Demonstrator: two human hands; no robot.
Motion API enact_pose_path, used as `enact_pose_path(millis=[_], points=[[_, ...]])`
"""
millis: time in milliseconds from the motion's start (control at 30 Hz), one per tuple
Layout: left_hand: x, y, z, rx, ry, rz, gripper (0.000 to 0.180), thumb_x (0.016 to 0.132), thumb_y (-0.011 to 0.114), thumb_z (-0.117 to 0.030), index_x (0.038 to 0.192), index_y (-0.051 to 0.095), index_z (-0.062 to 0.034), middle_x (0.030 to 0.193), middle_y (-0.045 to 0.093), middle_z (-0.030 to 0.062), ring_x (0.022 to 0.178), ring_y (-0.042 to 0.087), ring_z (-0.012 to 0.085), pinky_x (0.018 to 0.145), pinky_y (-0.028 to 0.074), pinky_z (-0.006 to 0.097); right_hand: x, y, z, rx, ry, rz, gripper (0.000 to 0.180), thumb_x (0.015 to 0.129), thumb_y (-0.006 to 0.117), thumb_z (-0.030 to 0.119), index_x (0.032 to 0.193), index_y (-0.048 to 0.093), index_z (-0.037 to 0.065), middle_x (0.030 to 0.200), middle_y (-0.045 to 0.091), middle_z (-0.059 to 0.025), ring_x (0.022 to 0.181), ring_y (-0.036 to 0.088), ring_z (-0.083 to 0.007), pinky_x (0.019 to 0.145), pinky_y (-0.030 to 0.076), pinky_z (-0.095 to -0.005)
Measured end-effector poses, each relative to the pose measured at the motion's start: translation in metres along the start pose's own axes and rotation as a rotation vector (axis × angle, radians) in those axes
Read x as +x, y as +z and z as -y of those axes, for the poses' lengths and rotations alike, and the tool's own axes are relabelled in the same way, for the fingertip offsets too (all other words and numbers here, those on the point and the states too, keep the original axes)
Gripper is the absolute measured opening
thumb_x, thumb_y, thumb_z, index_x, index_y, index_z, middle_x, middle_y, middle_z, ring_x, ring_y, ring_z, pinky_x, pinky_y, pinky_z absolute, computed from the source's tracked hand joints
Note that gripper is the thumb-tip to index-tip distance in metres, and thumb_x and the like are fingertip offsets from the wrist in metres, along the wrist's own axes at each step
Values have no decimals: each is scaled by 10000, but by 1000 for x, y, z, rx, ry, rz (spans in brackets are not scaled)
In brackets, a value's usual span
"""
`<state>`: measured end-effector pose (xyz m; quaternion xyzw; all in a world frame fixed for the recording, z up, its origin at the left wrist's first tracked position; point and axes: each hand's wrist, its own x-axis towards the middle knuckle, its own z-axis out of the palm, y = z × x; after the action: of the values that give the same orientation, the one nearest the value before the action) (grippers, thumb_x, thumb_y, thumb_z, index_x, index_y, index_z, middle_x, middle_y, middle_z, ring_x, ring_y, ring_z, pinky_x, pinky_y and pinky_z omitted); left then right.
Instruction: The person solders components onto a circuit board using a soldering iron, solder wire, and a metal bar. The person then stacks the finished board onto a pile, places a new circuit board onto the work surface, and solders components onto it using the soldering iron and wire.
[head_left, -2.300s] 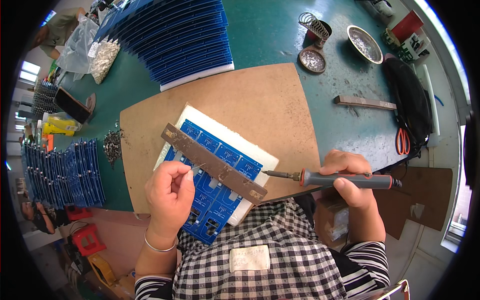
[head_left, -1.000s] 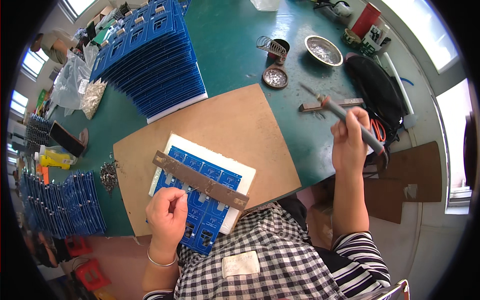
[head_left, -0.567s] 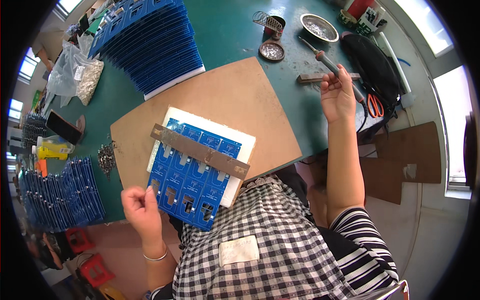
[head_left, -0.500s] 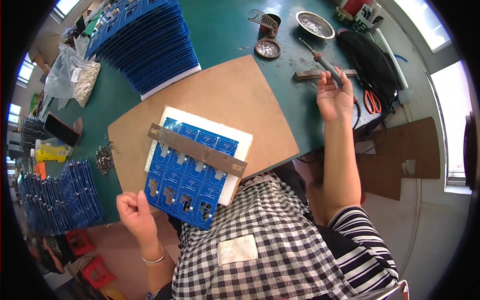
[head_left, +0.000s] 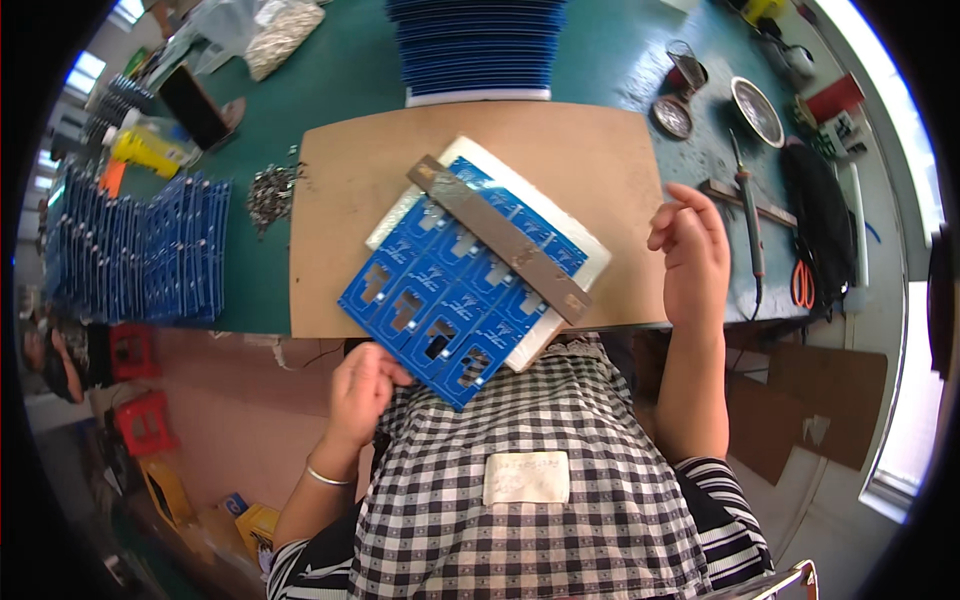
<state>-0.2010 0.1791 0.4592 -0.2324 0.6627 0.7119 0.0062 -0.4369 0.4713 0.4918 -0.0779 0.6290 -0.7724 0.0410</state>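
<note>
A blue circuit board panel (head_left: 415,270) with several cut-outs lies at a slant on a white foam pad (head_left: 590,248). A brown metal bar (head_left: 500,240) crosses the panel. My left hand (head_left: 362,395) is closed at the panel's near left edge, its fingertips by the edge; whether something is in them is hidden. My right hand (head_left: 693,262) hovers at the right edge of the brown board (head_left: 350,220), empty, fingers loosely bent and apart. To its right a soldering iron (head_left: 746,200) rests across a flat metal bar (head_left: 778,211), tip pointing away.
Stacked blue panels (head_left: 480,50) stand at the back, more blue panels (head_left: 140,250) at left. Small metal parts (head_left: 270,195) are heaped beside the brown board. A metal dish (head_left: 757,112), a coiled iron stand (head_left: 673,116) and orange-handled scissors (head_left: 802,284) sit at right.
My right hand has let go of the soldering iron, which now lies on the metal bar. My left hand has come to the panel's edge. The view has turned.
</note>
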Motion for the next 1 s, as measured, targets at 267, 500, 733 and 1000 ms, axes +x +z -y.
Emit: enact_pose_path(millis=[267, 500, 733, 1000], points=[[6, 36, -11, -419, -139, 136, 262, 997, 491, -216, 1155, 562, -19, 945, 635, 50, 467, 361, 12, 413, 275, 141, -7, 110, 16, -1379, -538, 671, 511, 801, 684, 408, 1198, 577, 105, 854, 628, -88, 766, 642, -261, 791, 430, -386], [15, 40, 9, -677, -96, 285, 252, 981, 540, -167, 1176, 556, -8, 1209, 578, 117, 1086, 595, 178, 882, 516, 293, 3, 103, 9, -1222, -535, 650, 510, 798, 664, 239, 1275, 569, 86, 929, 675, -125, 796, 643, -274, 801, 448, -389], [-6, -6, 3, -634, -33, 214, 241, 981, 538, -194, 1174, 583, -56, 1126, 621, 91, 976, 627, 147, 765, 518, 251, 21, 6, 18, -812, -277, 324, 505, 781, 626, 42, 1279, 566, -20, 1077, 674, -167, 860, 628, -184, 784, 478, -302], [-25, -110, -59, -444, 445, -457, 269, 971, 557, -260, 1156, 577, -65, 1053, 642, 89, 708, 617, 122, 507, 427, 210, 11, -38, 7, -1309, -163, 299, 538, 763, 642, 106, 1294, 577, 49, 1039, 663, -168, 852, 630, -233, 741, 462, -295]])
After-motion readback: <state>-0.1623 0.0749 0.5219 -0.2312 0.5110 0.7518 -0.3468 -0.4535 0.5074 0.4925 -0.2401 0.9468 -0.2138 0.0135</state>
